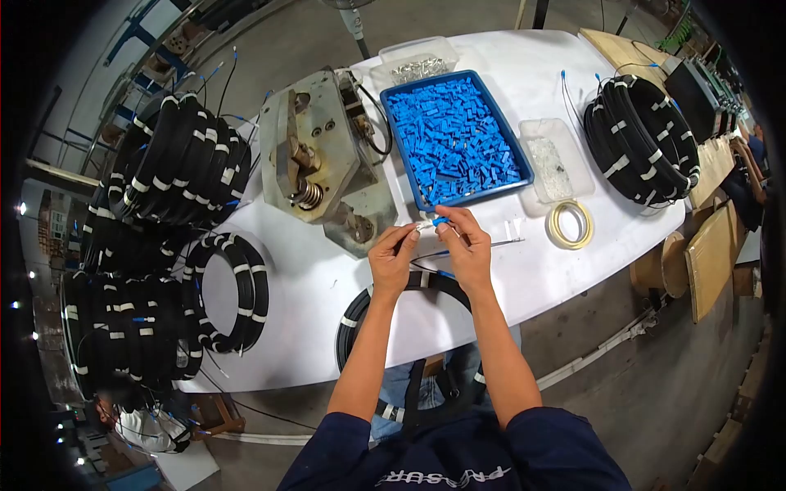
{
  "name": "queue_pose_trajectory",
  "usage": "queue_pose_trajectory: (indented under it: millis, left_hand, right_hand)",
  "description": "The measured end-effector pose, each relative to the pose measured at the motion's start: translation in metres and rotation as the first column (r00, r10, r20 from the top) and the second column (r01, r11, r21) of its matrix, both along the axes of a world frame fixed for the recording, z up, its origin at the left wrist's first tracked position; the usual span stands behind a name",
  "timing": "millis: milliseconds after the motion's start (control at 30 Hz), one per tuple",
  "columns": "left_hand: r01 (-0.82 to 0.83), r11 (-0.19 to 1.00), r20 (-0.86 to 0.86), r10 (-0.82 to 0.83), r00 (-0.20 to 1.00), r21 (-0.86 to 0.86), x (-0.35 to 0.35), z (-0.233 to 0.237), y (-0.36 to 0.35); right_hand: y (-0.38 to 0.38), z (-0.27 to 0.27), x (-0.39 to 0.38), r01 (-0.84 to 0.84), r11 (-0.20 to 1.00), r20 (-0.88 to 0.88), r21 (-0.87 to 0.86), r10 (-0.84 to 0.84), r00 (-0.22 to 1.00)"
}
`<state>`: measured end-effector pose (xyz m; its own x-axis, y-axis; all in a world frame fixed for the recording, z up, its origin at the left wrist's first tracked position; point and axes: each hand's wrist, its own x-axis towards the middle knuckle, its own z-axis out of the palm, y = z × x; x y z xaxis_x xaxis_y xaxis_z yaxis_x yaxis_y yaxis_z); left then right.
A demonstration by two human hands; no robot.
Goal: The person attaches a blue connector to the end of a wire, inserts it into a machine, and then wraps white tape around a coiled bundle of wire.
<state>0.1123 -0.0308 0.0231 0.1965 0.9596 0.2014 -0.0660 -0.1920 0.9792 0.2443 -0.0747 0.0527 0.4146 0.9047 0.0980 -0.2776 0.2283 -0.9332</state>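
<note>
My left hand is closed in a pinch on a small white connector end. Close beside it, the fingers of my right hand grip a small blue connector piece. The two pieces meet or nearly meet between my fingertips; the exact contact is too small to make out. Under my forearms lies a black cable coil bound with white tape, hanging over the table's front edge. Just beyond my hands stands a blue tray full of similar blue pieces.
A metal press-like machine stands left of the tray. Clear containers of small parts and a tape roll sit to the right. Taped black coils crowd the left side; another coil stack stands at right.
</note>
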Motion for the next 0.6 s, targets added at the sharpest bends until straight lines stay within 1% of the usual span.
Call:
queue_pose_trajectory:
  millis: [33, 67, 100, 167, 200, 233, 300, 333, 367, 433, 467, 533, 567, 600]
  left_hand:
    - [0.008, 1.000, 0.014, -0.008, 1.000, -0.016, -0.004, 0.000, -0.002]
    - [0.017, 1.000, 0.017, -0.017, 1.000, -0.025, -0.007, -0.001, -0.004]
    - [0.015, 1.000, 0.010, -0.015, 1.000, -0.027, -0.011, -0.002, -0.006]
    - [0.088, 0.990, 0.104, -0.077, 0.992, -0.113, -0.017, -0.004, -0.008]
    - [0.121, 0.982, 0.122, -0.103, 0.987, -0.145, -0.021, -0.006, -0.008]
    - [0.119, 0.981, 0.116, -0.102, 0.988, -0.151, -0.024, -0.008, -0.008]
    - [0.157, 0.975, 0.247, -0.115, 0.962, -0.159, -0.024, -0.009, -0.007]
    - [0.197, 0.964, 0.265, -0.146, 0.953, -0.177, -0.025, -0.009, -0.007]
    - [0.196, 0.964, 0.263, -0.145, 0.954, -0.182, -0.025, -0.009, -0.007]
    - [0.240, 0.955, 0.332, -0.172, 0.928, -0.174, -0.024, -0.012, -0.005]
    - [0.242, 0.954, 0.329, -0.175, 0.928, -0.177, -0.025, -0.013, -0.005]
    - [0.291, 0.936, 0.345, -0.211, 0.914, -0.197, -0.028, -0.016, -0.003]
    - [0.291, 0.935, 0.344, -0.211, 0.915, -0.201, -0.028, -0.018, -0.003]
    - [0.312, 0.923, 0.373, -0.215, 0.903, -0.224, -0.028, -0.019, -0.002]
  right_hand:
    - [-0.003, -0.002, -0.006, 0.023, 0.999, -0.007, 0.037, -0.023, 1.000]
    - [-0.004, -0.007, -0.011, 0.029, 0.997, 0.047, 0.069, -0.032, 0.998]
    - [-0.006, -0.012, -0.015, 0.028, 0.997, 0.040, 0.066, -0.030, 0.999]
    - [-0.009, -0.020, -0.023, 0.010, 0.998, -0.003, 0.059, -0.010, 1.000]
    - [-0.008, -0.017, -0.025, 0.049, 0.996, 0.022, 0.075, -0.051, 0.998]
    - [-0.009, -0.019, -0.026, 0.049, 0.996, 0.015, 0.069, -0.050, 0.999]
    - [-0.009, -0.020, -0.022, 0.014, 0.991, 0.235, 0.130, -0.045, 0.971]
    - [-0.009, -0.020, -0.021, 0.010, 0.992, 0.334, 0.128, -0.052, 0.941]
    - [-0.010, -0.020, -0.022, 0.009, 0.992, 0.332, 0.124, -0.051, 0.942]
    - [-0.011, -0.018, -0.022, 0.011, 0.990, 0.448, 0.143, -0.074, 0.891]
    - [-0.011, -0.018, -0.022, 0.015, 0.990, 0.445, 0.139, -0.076, 0.892]
    - [-0.011, -0.015, -0.022, 0.085, 0.976, 0.513, 0.200, -0.178, 0.840]
    - [-0.011, -0.014, -0.024, 0.087, 0.977, 0.512, 0.195, -0.177, 0.840]
    - [-0.011, -0.011, -0.026, 0.110, 0.974, 0.469, 0.200, -0.194, 0.862]
